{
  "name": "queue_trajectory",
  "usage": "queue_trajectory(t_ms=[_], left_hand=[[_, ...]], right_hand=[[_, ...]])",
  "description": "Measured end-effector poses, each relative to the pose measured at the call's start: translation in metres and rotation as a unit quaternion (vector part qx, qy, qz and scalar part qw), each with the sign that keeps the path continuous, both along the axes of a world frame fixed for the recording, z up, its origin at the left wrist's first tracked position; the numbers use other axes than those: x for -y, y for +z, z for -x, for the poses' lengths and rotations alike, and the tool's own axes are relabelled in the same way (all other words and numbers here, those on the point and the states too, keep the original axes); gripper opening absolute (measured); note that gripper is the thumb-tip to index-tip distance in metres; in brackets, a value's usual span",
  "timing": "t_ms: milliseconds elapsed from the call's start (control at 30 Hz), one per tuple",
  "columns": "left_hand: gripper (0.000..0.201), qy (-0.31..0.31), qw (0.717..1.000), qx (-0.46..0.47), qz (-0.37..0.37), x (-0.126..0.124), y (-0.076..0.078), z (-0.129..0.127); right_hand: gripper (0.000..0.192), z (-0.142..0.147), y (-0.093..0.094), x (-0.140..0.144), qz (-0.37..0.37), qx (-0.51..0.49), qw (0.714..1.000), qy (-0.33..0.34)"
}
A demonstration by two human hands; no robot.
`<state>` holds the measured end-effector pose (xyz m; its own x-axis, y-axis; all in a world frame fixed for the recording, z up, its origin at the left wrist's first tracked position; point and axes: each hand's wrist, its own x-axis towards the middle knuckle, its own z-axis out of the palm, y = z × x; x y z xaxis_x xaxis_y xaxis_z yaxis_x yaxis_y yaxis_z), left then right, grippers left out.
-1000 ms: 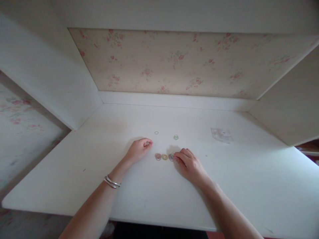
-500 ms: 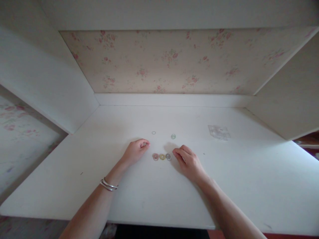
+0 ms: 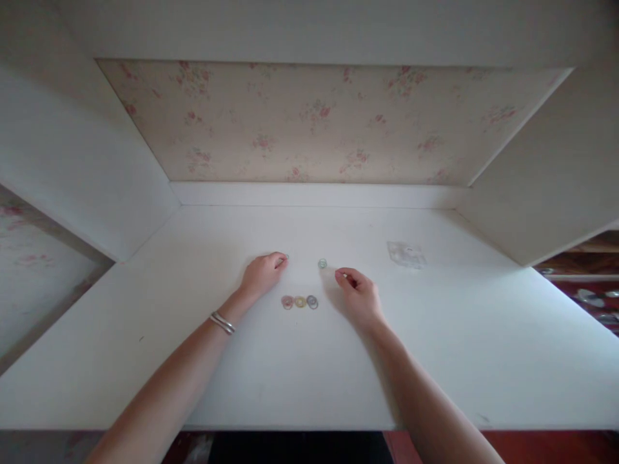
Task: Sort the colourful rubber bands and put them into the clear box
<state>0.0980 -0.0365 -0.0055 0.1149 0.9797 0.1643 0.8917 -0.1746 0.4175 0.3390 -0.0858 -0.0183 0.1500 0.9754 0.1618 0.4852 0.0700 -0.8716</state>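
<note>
Flat, 3 rings (image 3: 300,301) row runs left-right btw hands.

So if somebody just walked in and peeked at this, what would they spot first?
Probably the row of three little rings, pinkish, yellow and bluish, side by side mid-table between the two hands. The left hand reaches to a thin ring just beyond them, while the right hand sits near a small green ring. A clear plastic bag lies farther right on the white table, and flowery wallpaper fills the back.
</note>
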Motion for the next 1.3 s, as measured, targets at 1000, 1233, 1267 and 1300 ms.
queue_trajectory(t_ms=[1000, 1233, 1267, 1300], left_hand=[[0.026, -0.238, 0.965, -0.095, 0.05, 0.063, 0.042, -0.049], [0.025, -0.248, 0.961, -0.112, 0.058, 0.063, 0.037, -0.05], [0.025, -0.245, 0.963, -0.103, 0.051, 0.062, 0.038, -0.049], [0.026, -0.237, 0.966, -0.09, 0.042, 0.061, 0.04, -0.046]], right_hand=[[0.026, -0.002, -0.003, -0.002, -0.02, 0.041, 0.997, 0.056], [0.024, -0.002, -0.004, -0.001, -0.037, 0.047, 0.996, 0.06], [0.024, -0.002, -0.004, 0.0, -0.042, 0.047, 0.996, 0.061], [0.024, -0.002, -0.004, 0.0, -0.048, 0.047, 0.996, 0.061]])
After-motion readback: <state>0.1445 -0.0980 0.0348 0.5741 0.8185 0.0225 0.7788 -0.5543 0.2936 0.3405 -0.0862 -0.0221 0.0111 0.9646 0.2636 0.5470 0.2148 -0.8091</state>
